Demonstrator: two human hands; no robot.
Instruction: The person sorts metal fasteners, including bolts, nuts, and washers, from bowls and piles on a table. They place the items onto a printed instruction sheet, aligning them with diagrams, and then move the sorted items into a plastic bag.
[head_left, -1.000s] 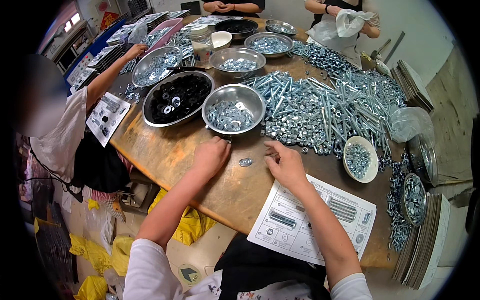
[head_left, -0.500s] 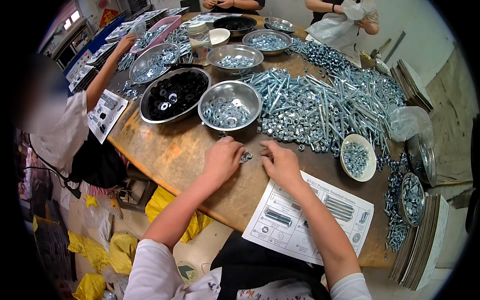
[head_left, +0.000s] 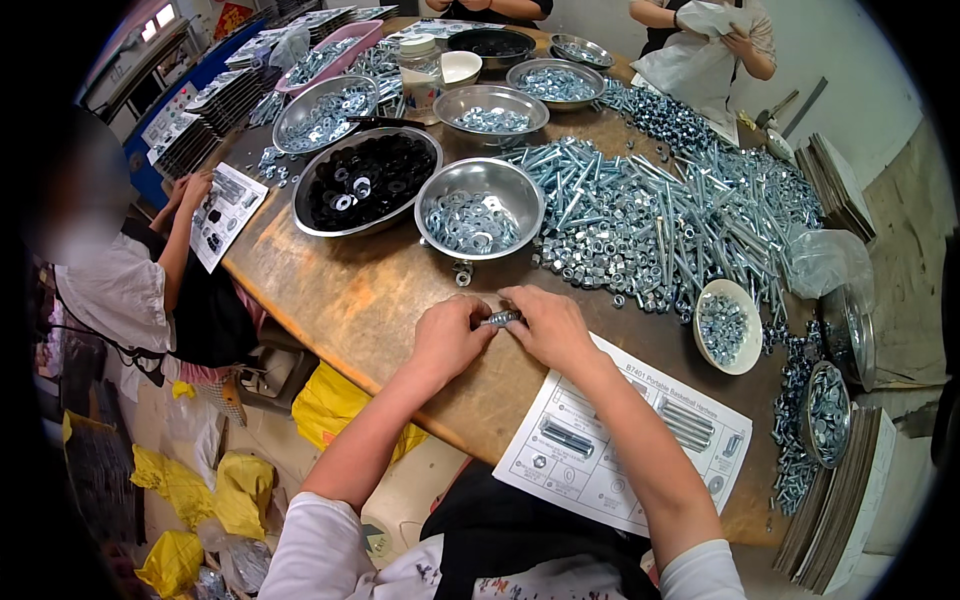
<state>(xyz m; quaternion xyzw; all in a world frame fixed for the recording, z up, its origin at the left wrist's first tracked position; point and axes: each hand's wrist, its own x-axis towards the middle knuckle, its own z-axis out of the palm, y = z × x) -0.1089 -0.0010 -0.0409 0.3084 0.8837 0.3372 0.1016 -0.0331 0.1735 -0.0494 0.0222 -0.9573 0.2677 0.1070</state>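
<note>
My left hand and my right hand meet above the near part of the wooden table. Between their fingertips they pinch a short row of small metal nuts, lined up side by side; the fingers partly cover it. A couple of loose nuts lie just beyond my left hand, in front of a steel bowl of flat washers. Beyond my right hand spreads a heap of nuts and long bolts. My right forearm passes over a printed parts sheet.
A steel bowl of black washers sits at the left. At the right are a white bowl of small nuts and stacked cardboard sheets. A co-worker's hands rest by another sheet at the left edge. Two more people stand across the table.
My right hand has closed in on the nuts by my left hand, and both now hold the row. At the left, the co-worker's arm has drawn back from the pink basket to the sheet.
</note>
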